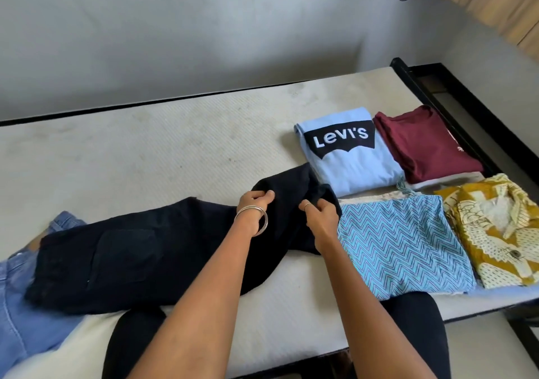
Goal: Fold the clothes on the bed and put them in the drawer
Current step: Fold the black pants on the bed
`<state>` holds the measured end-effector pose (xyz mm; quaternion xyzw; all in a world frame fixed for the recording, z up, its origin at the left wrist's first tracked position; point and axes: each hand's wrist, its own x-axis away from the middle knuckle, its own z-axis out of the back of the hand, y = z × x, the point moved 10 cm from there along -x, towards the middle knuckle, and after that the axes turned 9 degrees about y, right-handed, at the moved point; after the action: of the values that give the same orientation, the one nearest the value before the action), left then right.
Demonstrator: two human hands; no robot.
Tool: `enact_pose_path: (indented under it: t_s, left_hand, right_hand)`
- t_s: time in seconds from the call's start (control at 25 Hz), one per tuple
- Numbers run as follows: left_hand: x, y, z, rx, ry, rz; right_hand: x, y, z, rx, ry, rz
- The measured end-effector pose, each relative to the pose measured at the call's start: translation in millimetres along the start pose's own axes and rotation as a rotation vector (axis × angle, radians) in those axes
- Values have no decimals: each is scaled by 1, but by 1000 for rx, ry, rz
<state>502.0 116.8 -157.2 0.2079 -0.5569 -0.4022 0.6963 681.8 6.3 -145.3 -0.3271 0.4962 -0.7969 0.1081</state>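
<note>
Both hands grip black trousers [140, 250] spread across the bed [175, 145]: the left hand [255, 203] and right hand [319, 218] each have fingers curled on the leg ends, just left of four folded garments, the light-blue Levi's T-shirt [353, 156] among them.

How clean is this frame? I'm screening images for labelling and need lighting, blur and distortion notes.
Head view: soft even daylight, no glare; wide-angle bends the bed edge; blue jeans smear at the left border; black trousers lose detail; Levi's shirt reads sharp.
</note>
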Motion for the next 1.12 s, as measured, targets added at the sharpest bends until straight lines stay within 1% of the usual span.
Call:
enact_pose_path:
  t_s: [0.04, 0.08, 0.12, 0.2, 0.28, 0.32, 0.36, 0.4, 0.44, 0.48, 0.52, 0.56, 0.6, 0.64, 0.68, 0.72, 0.76, 0.84, 0.88, 0.92, 1.04, 1.08, 1.12]
  left_hand:
    - [-7, -5, 11, -29, 56, 17]
    - [-10, -14, 17, -39, 74, 73]
    - [-12, -22, 18, -7, 45, 117]
    - [-1, -26, 10, 105, -79, 177]
    - [6, -25, 10, 169, -143, 218]
    - [8, -22, 13, 155, -153, 215]
    - [7, -15, 20, 143, -134, 173]
    - [5, -3, 27, 180, -116, 100]
    - [4, 13, 36, 243, -96, 10]
    - [4, 28, 48, 332, -81, -68]
    - [6, 44, 63, 418, -61, -145]
    - [9, 60, 78, 481, -40, -228]
    - [14, 76, 91, 506, -22, -311]
    - [19, 90, 102, 521, -10, -379]
    - [24, 101, 109, 545, -6, -420]
    - [30, 108, 111, 583, -13, -432]
    - [34, 113, 110, 634, -27, -422]
    - [42, 113, 100, 721, -68, -377]
    - [45, 111, 93, 761, -98, -351]
    - [48, 110, 86, 792, -127, -336]
    - [53, 117, 79, 806, -150, -365]
    - [55, 121, 78, 795, -141, -378]
    - [56, 125, 77, 783, -132, -381]
  right_hand:
    - [10, -9, -5, -86, -47, 61]
    - [20, -18, -8, -181, -98, 119]
    - [29, -24, -11, -264, -154, 168]
    - [37, -25, -19, -352, -254, 223]
    - [40, -24, -27, -353, -312, 242]
    - [42, -27, -30, -338, -336, 256]
    - [46, -34, -34, -288, -356, 290]
    - [51, -46, -36, -201, -365, 359]
    - [55, -60, -36, -52, -345, 461]
    - [59, -73, -34, 158, -294, 579]
    - [61, -87, -28, 370, -178, 733]
    - [66, -104, -16, 530, -8, 912]
    - [76, -121, -1, 623, 164, 1077]
    - [85, -133, 15, 640, 306, 1199]
    - [91, -141, 31, 599, 405, 1258]
    - [86, -142, 49, 527, 469, 1246]
    - [76, -138, 69, 440, 506, 1153]
    - [28, -93, 95, 241, 459, 755]
    - [6, -60, 97, 207, 402, 549]
    - [-15, -24, 89, 223, 324, 383]
    - [-37, 57, 32, 248, -48, 87]
    - [-33, 76, 10, 207, -143, 1]
    - [-30, 88, -9, 148, -201, -56]
